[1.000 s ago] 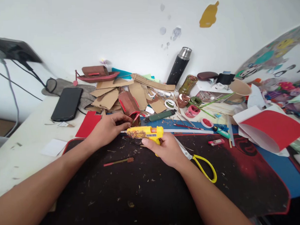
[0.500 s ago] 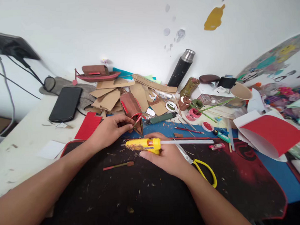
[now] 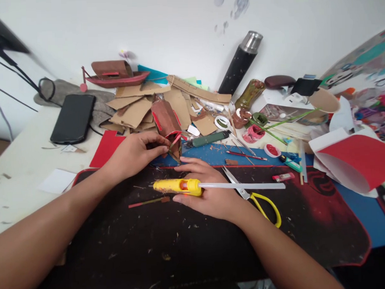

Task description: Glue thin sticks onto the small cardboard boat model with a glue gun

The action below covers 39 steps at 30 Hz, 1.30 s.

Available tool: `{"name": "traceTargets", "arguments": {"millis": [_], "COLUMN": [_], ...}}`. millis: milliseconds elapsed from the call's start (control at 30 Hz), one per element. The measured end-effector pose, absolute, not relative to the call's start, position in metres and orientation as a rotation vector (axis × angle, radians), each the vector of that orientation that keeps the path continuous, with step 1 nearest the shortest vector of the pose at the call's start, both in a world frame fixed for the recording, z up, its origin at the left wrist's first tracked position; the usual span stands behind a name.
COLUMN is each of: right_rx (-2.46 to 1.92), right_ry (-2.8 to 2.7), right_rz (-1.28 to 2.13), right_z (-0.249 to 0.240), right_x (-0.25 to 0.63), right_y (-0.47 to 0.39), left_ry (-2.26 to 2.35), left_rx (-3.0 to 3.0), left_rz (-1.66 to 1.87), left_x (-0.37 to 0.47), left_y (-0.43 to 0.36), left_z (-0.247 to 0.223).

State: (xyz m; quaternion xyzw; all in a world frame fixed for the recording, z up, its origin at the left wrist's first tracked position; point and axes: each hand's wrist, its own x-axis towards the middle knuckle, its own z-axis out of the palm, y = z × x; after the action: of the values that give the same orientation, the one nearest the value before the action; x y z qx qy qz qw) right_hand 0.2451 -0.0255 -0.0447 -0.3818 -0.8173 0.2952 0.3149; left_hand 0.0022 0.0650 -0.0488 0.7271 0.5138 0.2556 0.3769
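A small model boat (image 3: 167, 120) with a brown arched canopy and red trim points its near end towards me. At that end my left hand (image 3: 137, 152) pinches a thin pink-and-green stick (image 3: 175, 141) between thumb and fingertips. My right hand (image 3: 209, 188) holds a yellow hot glue gun (image 3: 175, 187), its nozzle turned left and a long translucent glue stick (image 3: 244, 185) sticking out behind. Fingers of this hand reach forward to the boat's tip; whether they touch it I cannot tell. Another painted stick (image 3: 148, 201) with a brown end piece lies on the black mat (image 3: 183, 254).
Yellow-handled scissors (image 3: 266, 207) lie right of my right hand. Behind are cardboard scraps (image 3: 131, 113), a finished-looking boat (image 3: 114, 75), a green cutter (image 3: 211, 138), paint pots (image 3: 253, 133) and a black flask (image 3: 240, 62). A phone (image 3: 73, 119) lies left, rolled red paper (image 3: 357, 162) right.
The camera view has tilted down a little. Fingers of my right hand have stretched out towards the boat's tip, while the glue gun stays in that hand. My left hand keeps its pinch.
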Motion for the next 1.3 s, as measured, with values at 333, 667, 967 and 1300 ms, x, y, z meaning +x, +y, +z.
{"name": "traceTargets", "arguments": {"millis": [333,667,967,1300], "right_rx": [-0.961,-0.969,-0.970,-0.995], "right_ry": [-2.212,-2.195,-2.199,-2.197], "right_rz": [0.731,0.716,0.730,0.751], "right_z": [-0.0483,-0.0499,-0.0535,-0.0514], "right_x": [0.2444,0.2437,0.2432,0.2422], "right_y": [-0.0249,-0.0266,-0.0260,-0.0255], "left_ry": [1.351,1.324,1.329,1.316], "left_rx": [1.895,1.882,1.895,1.930], "left_rz": [0.632,0.632,0.640,0.650], "left_x": [0.0047,0.0026,0.0014,0.0001], "left_y": [0.0655,0.0688,0.0684,0.0677], "left_z": [-0.0414,-0.0466,-0.0489,-0.0500]}}
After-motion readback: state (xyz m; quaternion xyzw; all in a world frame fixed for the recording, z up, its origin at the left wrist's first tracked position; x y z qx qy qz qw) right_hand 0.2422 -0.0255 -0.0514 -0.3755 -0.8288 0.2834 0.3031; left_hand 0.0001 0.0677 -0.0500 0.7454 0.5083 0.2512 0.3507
